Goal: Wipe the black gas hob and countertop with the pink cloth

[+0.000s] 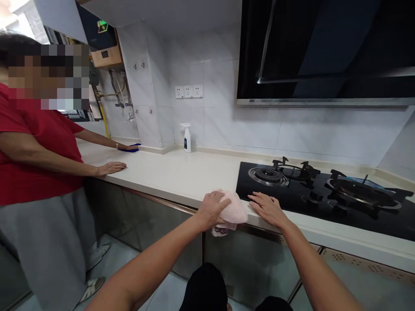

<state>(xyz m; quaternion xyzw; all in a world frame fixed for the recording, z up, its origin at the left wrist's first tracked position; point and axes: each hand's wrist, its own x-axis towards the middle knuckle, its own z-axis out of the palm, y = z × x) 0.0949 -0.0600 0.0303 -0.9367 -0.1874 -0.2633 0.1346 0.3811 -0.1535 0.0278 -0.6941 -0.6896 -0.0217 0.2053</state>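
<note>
Pink cloth point(235, 212) under left hand point(212, 208), loose end downward

The cloth point(231, 211) lies on the counter point(181, 177), left of the stove point(324, 194).

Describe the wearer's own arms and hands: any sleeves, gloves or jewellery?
The left hand and right hand are ungloved, with no ring, watch or bracelet showing. The left forearm and right forearm are bare to the frame edge; no sleeve or marking is visible.
</note>
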